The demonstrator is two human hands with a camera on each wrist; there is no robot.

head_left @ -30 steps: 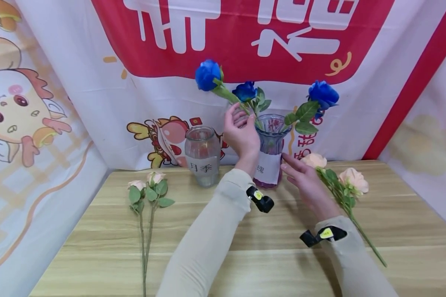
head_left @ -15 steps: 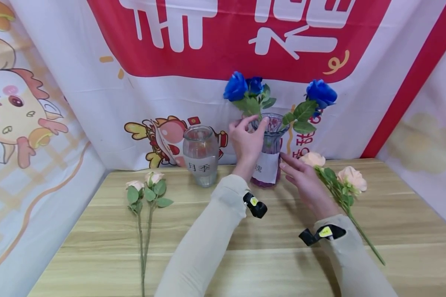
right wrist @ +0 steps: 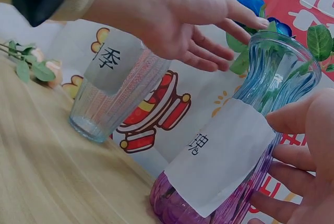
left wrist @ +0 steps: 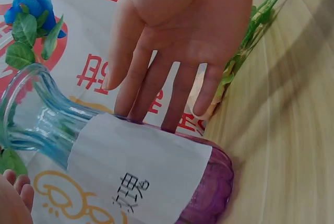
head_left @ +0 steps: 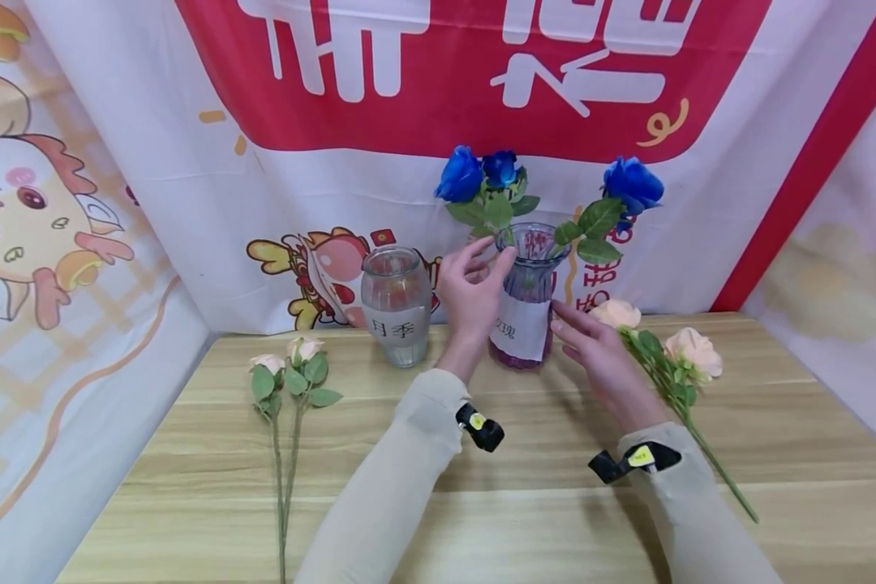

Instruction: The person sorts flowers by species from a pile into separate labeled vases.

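A ribbed glass vase [head_left: 531, 284], bluish at the top and purple at the base, stands upright with a white paper label [left wrist: 141, 166]. Three blue roses stand in it: a left rose [head_left: 460, 174], a darker middle rose [head_left: 500, 169] and a right rose [head_left: 631, 183]. My left hand [head_left: 473, 284] is at the left of the vase's rim, below the left rose's leaves; its fingers extend loosely and hold nothing in the right wrist view. My right hand [head_left: 602, 353] has its fingers extended against the vase's right side, the thumb [right wrist: 289, 119] near the label's edge.
A clear glass vase [head_left: 397, 284] with its own label stands to the left. Two pale pink roses [head_left: 305, 350] lie on the left of the wooden table [head_left: 190, 487]. Peach roses [head_left: 693, 354] lie at the right. A printed cloth [head_left: 190, 203] hangs close behind the vases.
My left hand has lowered the left blue rose's stem into the vase and let go, drawing back slightly left. The rose's head has moved right and down. My right hand has stayed put.
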